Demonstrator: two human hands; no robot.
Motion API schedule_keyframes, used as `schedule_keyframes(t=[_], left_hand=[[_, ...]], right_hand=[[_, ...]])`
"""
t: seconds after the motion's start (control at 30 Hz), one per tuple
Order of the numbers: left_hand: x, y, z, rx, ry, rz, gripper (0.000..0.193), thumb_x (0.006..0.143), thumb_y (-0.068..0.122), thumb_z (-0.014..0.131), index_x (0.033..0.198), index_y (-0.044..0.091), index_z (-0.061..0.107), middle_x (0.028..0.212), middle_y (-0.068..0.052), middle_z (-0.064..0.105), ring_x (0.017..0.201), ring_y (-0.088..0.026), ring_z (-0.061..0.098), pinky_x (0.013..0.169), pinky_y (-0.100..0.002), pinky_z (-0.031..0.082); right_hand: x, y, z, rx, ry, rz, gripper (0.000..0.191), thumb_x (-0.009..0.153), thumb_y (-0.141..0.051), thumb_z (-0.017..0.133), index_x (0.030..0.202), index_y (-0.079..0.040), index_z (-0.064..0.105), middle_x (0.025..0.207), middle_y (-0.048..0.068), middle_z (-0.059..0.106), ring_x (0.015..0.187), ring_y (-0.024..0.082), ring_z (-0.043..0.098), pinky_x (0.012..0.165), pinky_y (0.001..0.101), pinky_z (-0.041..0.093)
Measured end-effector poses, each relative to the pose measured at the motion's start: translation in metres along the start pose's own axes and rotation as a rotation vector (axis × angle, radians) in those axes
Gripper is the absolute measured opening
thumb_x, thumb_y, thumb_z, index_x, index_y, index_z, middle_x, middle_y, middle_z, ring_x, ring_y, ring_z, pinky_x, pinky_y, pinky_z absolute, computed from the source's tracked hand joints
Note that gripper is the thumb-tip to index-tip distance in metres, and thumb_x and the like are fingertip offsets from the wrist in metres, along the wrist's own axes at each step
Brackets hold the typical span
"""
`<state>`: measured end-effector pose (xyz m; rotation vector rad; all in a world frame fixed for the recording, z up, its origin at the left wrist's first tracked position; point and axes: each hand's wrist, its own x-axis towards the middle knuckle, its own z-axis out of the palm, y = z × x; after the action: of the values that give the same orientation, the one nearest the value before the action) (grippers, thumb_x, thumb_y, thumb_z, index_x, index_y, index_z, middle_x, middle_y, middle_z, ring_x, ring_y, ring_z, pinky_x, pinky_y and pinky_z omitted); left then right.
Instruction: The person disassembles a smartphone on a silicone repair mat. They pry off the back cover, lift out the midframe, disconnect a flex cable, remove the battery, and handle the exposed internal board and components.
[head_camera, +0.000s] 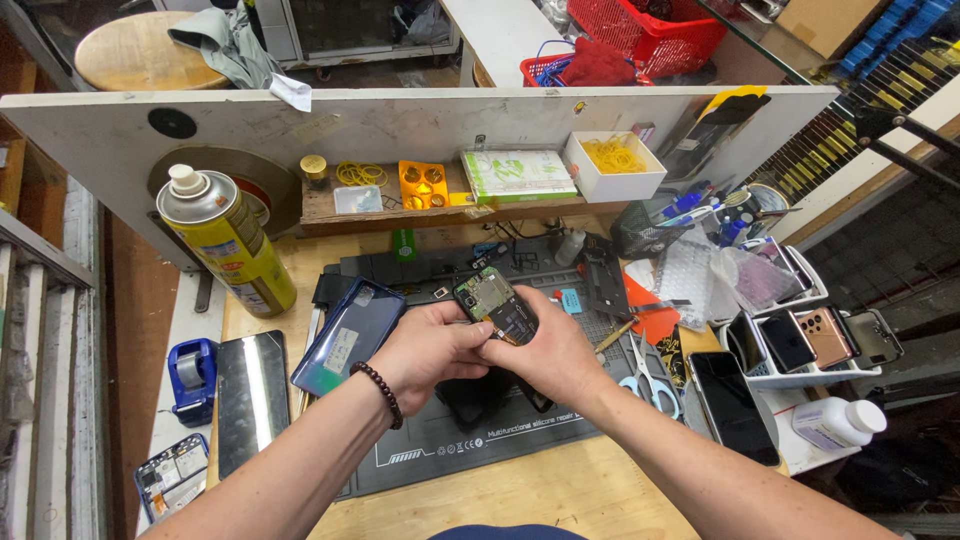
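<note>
Bench (520, 490): wood, with a white backboard and a shelf of small boxes at the far edge.
Mat (440, 440): dark repair mat, centre of bench, under both hands.
Spray can (228, 240): yellow, upright at far left, cap on.
Back cover (348, 336): blue-green, already off, lying face down on the mat just left of the left hand.
Spare phone (252, 398): dark, flat on the bench left of the mat, untouched.
Rack (800, 345): white, to the right, with several phones standing in it.
Phone (497, 307): back open, green board and dark lower parts exposed; raised above the mat, tilted, between both hands. Opening judged done; inner work judged in progress; refitting of the cover judged outstanding.
Left hand (432, 348): bead bracelet at wrist; fingers curled, thumb and fingertips clamping the phone's lower left edge.
Right hand (548, 352): wrapped round the phone's lower right side, thumb pressed on the exposed interior near its lower half; no tool visible in it.
Scissors (645, 375): blue handles, on the mat's right edge, near the right forearm, unused.
Tape dispenser (192, 375): blue, far left.
Bottle (838, 422): white, lying at far right.
</note>
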<state>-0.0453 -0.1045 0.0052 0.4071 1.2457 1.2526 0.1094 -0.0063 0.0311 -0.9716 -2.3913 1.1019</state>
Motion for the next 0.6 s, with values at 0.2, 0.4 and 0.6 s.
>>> schedule_keyframes(t=[0.2,0.4,0.6], left_hand=[[0.005,0.001,-0.008,-0.045,-0.012,0.039,0.017,0.094,0.017,0.067,0.109,0.009,0.07,0.096,-0.004,0.075,0.081,-0.015,0.07,0.077,-0.034,0.06],[0.0,0.008,-0.011,-0.131,-0.013,0.046,0.022,0.097,0.018,0.064,0.115,0.007,0.07,0.103,-0.005,0.073,0.087,-0.017,0.068,0.079,-0.036,0.061],[-0.005,0.013,-0.007,-0.163,0.0,0.076,0.029,0.095,0.009,0.062,0.124,0.006,0.064,0.106,-0.006,0.075,0.096,-0.018,0.072,0.084,-0.038,0.062]], right_hand=[[0.007,0.006,-0.007,0.062,-0.01,-0.066,0.089,0.069,-0.041,0.088,0.139,-0.002,0.05,0.12,0.013,0.071,0.11,0.021,0.069,0.092,0.0338,0.054],[0.013,0.016,-0.011,0.592,-0.108,0.27,0.043,0.097,-0.023,0.062,0.134,-0.001,0.064,0.117,0.009,0.077,0.101,0.012,0.07,0.084,0.0252,0.057],[0.014,0.018,-0.009,0.901,-0.134,0.405,0.035,0.101,-0.015,0.054,0.129,0.002,0.066,0.11,0.009,0.075,0.095,0.014,0.07,0.084,0.0305,0.057]])
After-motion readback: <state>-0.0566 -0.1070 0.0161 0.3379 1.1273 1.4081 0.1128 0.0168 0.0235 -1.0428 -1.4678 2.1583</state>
